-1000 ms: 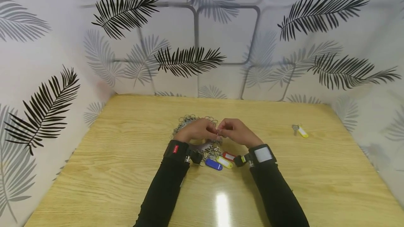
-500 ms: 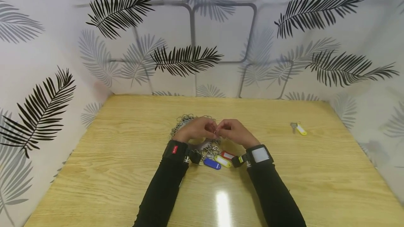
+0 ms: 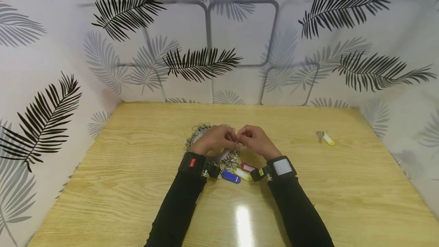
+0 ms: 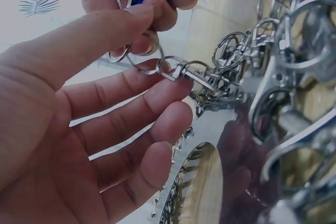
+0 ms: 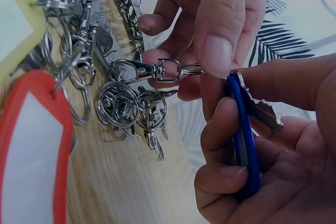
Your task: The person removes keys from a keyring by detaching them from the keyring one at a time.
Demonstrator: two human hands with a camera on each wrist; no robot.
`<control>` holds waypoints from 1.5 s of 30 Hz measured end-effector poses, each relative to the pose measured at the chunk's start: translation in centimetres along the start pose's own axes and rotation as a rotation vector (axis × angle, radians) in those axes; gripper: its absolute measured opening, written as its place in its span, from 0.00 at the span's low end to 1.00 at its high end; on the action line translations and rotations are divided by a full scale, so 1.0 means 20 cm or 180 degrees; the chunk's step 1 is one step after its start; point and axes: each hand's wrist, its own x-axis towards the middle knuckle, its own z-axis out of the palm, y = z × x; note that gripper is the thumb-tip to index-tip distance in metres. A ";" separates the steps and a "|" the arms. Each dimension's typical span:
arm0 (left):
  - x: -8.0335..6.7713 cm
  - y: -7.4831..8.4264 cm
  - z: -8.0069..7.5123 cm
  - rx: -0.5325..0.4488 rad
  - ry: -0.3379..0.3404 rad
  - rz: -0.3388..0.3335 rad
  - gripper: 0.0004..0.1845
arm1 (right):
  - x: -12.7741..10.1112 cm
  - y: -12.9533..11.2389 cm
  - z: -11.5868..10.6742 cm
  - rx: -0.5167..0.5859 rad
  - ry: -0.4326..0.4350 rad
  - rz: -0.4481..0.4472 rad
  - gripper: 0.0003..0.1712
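Note:
My left hand (image 3: 216,137) and right hand (image 3: 258,140) meet over the left-centre of the table. In the left wrist view, my left thumb and index finger pinch a split ring (image 4: 142,70) linked to a swivel clasp (image 4: 178,71). The other left fingers spread beneath the clasp. My right hand grips a blue key tag (image 5: 247,150), with a metal key (image 5: 266,113) beside it, fingertips right against the left hand's. Below lies a silver ring-shaped plate (image 3: 224,156), its edge crowded with swivel clasps and split rings.
Near the hands, a blue tag (image 3: 231,177), a yellow tag (image 3: 242,174) and a red tag (image 3: 247,167) lie at the plate's front edge. Far right on the wooden table (image 3: 137,193) is another yellow tag (image 3: 328,138) with a key (image 3: 320,136). Patterned walls (image 3: 192,87) border the table.
The right hand has risen slightly and its fingertips have shifted a little right from the left hand's. Both hands stay over the plate, and the tags on the table lie as before.

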 end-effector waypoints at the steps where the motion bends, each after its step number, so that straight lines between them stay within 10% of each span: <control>1: 0.00 0.00 0.00 0.0025 -0.0010 0.0013 0.05 | 0.00 0.00 0.00 0.0007 0.0003 0.0020 0.06; 45: 0.00 0.01 0.02 -0.0201 0.0383 0.0096 0.09 | 0.00 0.01 -0.02 0.0304 0.0143 0.0185 0.07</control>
